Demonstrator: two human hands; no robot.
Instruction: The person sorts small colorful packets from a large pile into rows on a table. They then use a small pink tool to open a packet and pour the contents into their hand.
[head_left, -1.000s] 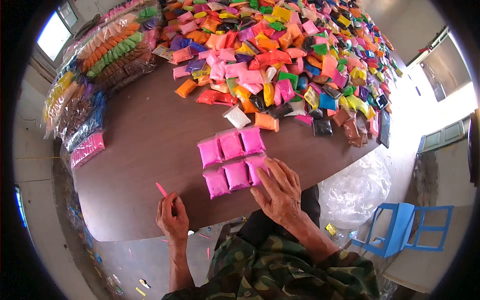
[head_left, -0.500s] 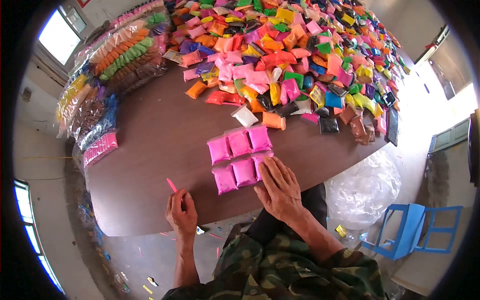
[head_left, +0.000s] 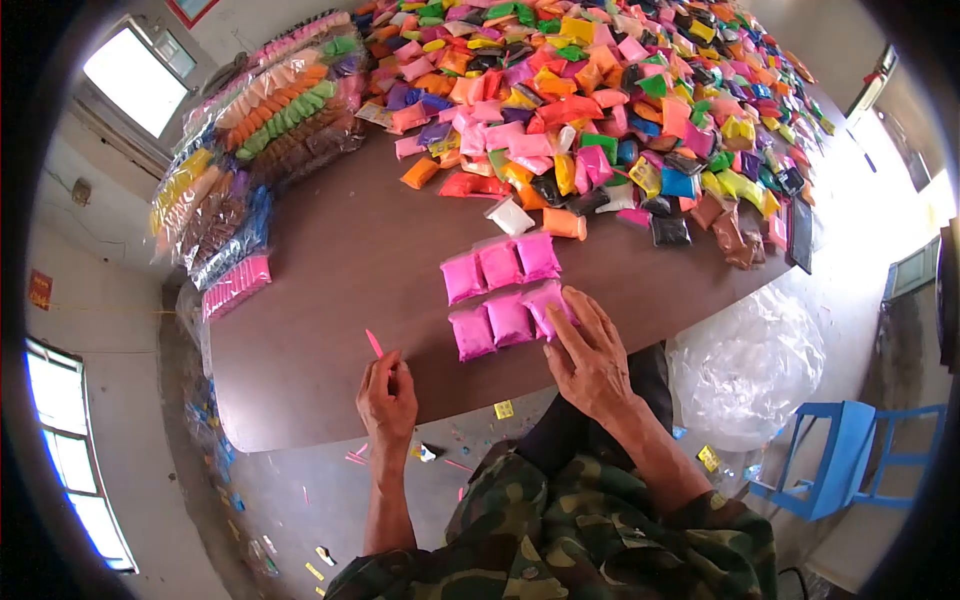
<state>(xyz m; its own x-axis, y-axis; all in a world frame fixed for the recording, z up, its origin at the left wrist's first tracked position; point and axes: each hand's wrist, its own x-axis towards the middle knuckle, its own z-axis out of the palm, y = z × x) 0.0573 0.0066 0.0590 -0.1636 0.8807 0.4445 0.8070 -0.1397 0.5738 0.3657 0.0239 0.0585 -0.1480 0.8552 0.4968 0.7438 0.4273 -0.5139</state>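
Several bright pink packets [head_left: 510,318] lie flat on the brown table in two rows of three, edges close together. My right hand [head_left: 592,362] is open, its fingertips resting on the near right pink packet [head_left: 546,304] and its thumb beside it. To the left, at the table's front edge, my left hand [head_left: 388,402] is closed around a thin pink plastic stick [head_left: 374,343], whose pointed end sticks up past the fingers. The lower part of the stick is hidden in the hand.
A big heap of mixed coloured packets [head_left: 570,120] covers the far side of the table [head_left: 330,270]. Clear bags of sorted packets [head_left: 290,115] are stacked at the left. A white packet [head_left: 510,216] lies nearby. Right of the table are a plastic bag [head_left: 745,370] and a blue stool [head_left: 838,455].
The view has shifted, so everything sits further right in it. The near right packet now lies slightly tilted under my right fingertips. My left hand still holds the pink stick.
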